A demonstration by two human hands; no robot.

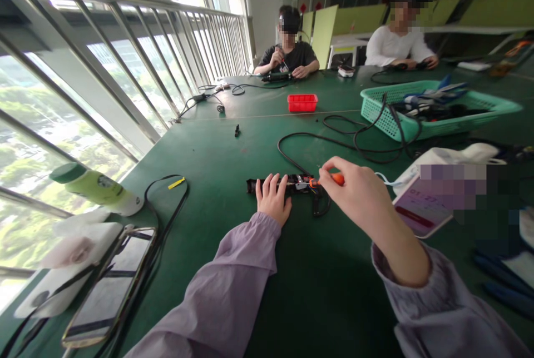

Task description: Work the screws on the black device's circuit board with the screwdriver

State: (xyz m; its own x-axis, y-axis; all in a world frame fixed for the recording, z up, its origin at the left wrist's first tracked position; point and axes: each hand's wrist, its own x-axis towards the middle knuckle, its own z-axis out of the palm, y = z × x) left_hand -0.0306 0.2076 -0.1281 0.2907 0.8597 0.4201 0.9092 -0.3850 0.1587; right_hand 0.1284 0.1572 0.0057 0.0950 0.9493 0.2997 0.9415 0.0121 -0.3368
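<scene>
Lilac sleeves (221, 286), two; right hand (354, 194) pinches orange tool (339, 179); left hand (273, 199) holds black device (251, 185) on green table (200, 235).

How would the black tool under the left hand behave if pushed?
The black tool would probably slide rather than roll, since its handle juts sideways. It might shed bits, as its insides look exposed. The looping black cord reaching it may drag.

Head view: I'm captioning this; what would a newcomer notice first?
The right hand probably draws attention, holding an orange-handled tool mid-picture at the black device under the left hand. The turquoise basket stands out farther back, right, with the red box left of it.
</scene>
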